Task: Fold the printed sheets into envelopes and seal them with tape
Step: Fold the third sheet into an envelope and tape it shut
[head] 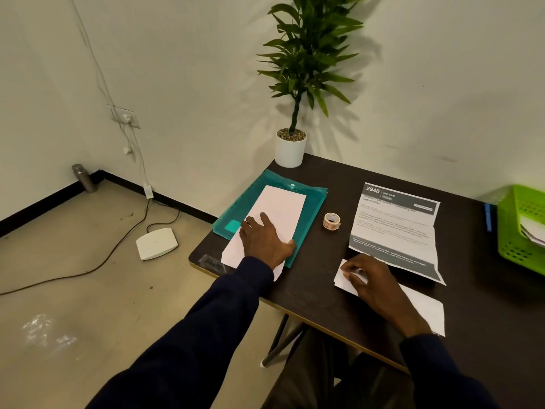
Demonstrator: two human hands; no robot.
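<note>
I am noting the left hand (265, 242) pressing spread on blank sheets (283, 208) at the table's (312, 278) left edge, the right hand (376, 280) pinching a folded sheet (424, 305).

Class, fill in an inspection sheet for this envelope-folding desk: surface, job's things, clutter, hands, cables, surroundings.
Surface: dark table against the wall.
Job's things: printed sheet lies open and creased; tape roll left of it; white sheets on a teal folder; folded sheet at the near edge.
Clutter: potted plant at the far corner; green basket holding papers on the right.
Hands: left hand rests flat on the white sheets; right hand pinches the folded sheet's left end.
Cables: cables hang from a wall socket and run across the floor by a white box.
Surroundings: metal bottle in the floor corner.
</note>
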